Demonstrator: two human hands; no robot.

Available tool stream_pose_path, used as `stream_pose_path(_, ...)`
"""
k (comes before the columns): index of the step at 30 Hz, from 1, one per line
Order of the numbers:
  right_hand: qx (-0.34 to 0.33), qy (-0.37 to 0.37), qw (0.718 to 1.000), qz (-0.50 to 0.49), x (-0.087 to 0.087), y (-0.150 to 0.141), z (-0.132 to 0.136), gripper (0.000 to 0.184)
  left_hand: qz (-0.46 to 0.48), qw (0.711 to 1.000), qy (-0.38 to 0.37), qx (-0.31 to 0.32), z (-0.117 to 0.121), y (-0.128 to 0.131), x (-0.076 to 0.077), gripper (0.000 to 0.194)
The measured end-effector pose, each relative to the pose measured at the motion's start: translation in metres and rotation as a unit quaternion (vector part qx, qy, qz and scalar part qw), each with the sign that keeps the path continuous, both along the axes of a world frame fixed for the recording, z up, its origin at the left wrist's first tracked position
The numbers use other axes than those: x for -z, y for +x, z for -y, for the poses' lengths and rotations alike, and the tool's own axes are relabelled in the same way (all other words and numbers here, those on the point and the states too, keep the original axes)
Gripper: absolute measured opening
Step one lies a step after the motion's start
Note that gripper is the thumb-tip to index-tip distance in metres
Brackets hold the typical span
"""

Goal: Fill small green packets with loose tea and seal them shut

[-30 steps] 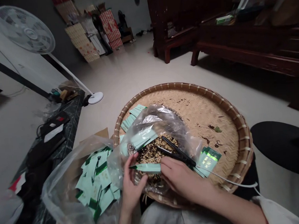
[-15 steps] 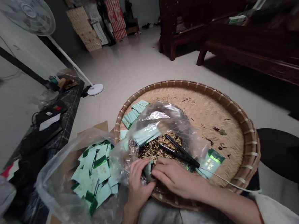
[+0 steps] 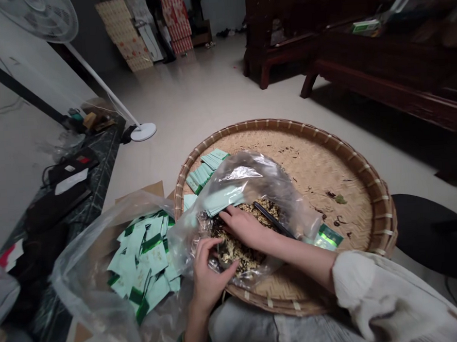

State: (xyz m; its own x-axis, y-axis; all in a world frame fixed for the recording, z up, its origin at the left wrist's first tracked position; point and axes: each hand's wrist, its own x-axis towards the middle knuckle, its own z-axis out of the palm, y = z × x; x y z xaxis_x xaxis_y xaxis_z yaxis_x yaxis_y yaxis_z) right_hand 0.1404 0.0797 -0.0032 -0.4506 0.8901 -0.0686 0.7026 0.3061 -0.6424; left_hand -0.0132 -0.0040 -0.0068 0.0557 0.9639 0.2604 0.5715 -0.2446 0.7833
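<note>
Bamboo tray (image 3: pixel 272 123) held a clear plastic bag (image 3: pixel 247 172) of seed-flecked dried mix (image 3: pixel 237 253) low and steady, apparently to catch any spill. At the tray's near rim, the left hand (image 3: pixel 214 280) had its fingers curled into the mix, though any grip was hidden; the right hand (image 3: pixel 245 226) lay open on top. Mint-green sachets (image 3: pixel 144 261) sat bagged just beside the tray, within reach.
</note>
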Motion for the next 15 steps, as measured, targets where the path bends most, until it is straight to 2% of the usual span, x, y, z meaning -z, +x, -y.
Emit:
stream_pose_path(5, -0.019, 0.027, 0.999, 0.033, 0.007, -0.001, -0.003, 0.023, 0.001, 1.0, 0.004, -0.005, 0.003, -0.002, 0.0, 0.04)
stream_pose_path(8, -0.024, 0.046, 0.998, 0.019, 0.005, 0.004, -0.004, 0.022, 0.005, 1.0, 0.009, -0.011, 0.004, -0.003, 0.0, 0.04)
stream_pose_path(12, 0.008, 0.031, 0.997, -0.068, -0.003, 0.017, -0.004, 0.015, 0.009, 1.0, 0.009, -0.021, 0.005, -0.002, -0.002, 0.042)
stream_pose_path(15, 0.042, -0.044, 0.983, -0.172, -0.011, 0.033, 0.001, 0.011, 0.008, 1.0, 0.007, -0.028, 0.005, 0.0, -0.004, 0.043)
